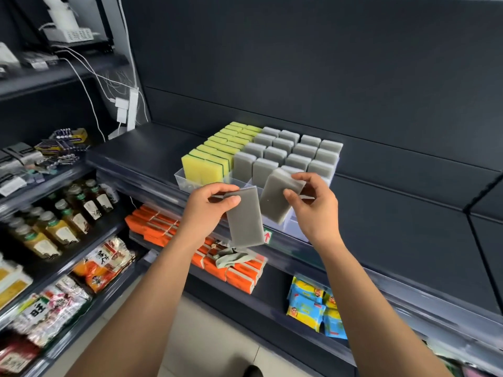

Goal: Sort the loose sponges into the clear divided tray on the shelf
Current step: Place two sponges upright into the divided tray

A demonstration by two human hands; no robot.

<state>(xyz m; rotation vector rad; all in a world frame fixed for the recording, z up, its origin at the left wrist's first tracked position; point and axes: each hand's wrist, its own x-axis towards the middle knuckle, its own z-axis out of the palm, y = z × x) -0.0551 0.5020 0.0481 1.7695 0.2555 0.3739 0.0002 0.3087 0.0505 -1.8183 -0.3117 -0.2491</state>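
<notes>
Clear plastic tray (190, 183) sat on dark shelf (152, 142), 12 o'clock from hands. Yellow foam sponges (206, 164) stood upright; grey blocks (285, 151) at their 3 o'clock. Left hand (209, 202) pinched flat grey sponge (245, 221), hanging toward 6. Right hand (313, 202) gripped second grey sponge (277, 197), tilted, at tray's near edge.

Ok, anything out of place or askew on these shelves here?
A crumpled grey-green item, maybe a cloth, lies on the orange packs on the shelf below the clear tray; it matches nothing stocked there. The sponges in the tray stand in tidy rows.
</notes>
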